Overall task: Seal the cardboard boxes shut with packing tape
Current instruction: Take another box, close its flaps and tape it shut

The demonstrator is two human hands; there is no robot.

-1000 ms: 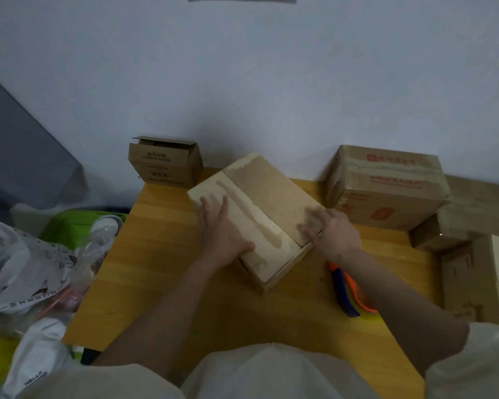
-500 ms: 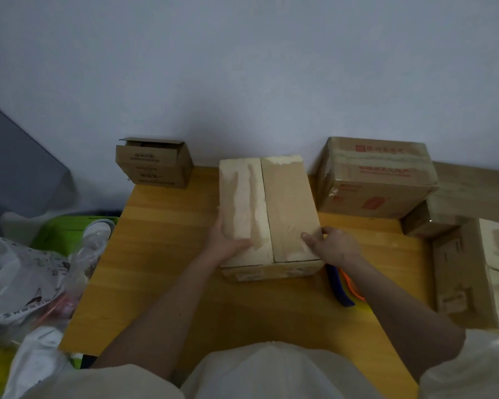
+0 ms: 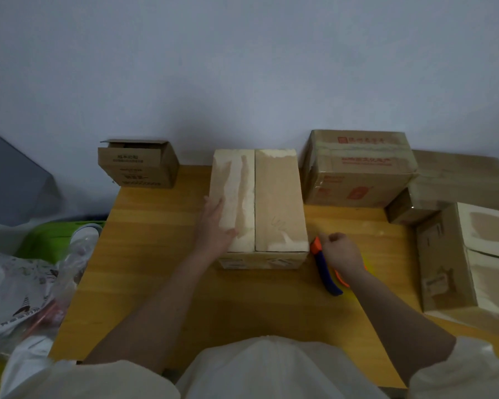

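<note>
A closed cardboard box (image 3: 277,203) stands square on the wooden table (image 3: 162,269), its two top flaps meeting in a middle seam with torn pale patches. My left hand (image 3: 216,228) lies flat on the left flap and side edge, fingers straight. Just right of the box lies an orange and blue tape dispenser (image 3: 326,272). My right hand (image 3: 342,251) sits on top of it with fingers curled around its handle; most of the dispenser is hidden under the hand.
A small open-topped box (image 3: 139,165) stands at the table's back left. A larger taped box (image 3: 357,168) stands at the back right, with more boxes (image 3: 473,254) stacked along the right edge. Plastic bags (image 3: 20,289) and a green bin (image 3: 55,237) sit off the left side.
The box was turned from diagonal to square with the table edge. My right hand left the box's right flap and moved down right onto the tape dispenser. My left hand stays on the left flap.
</note>
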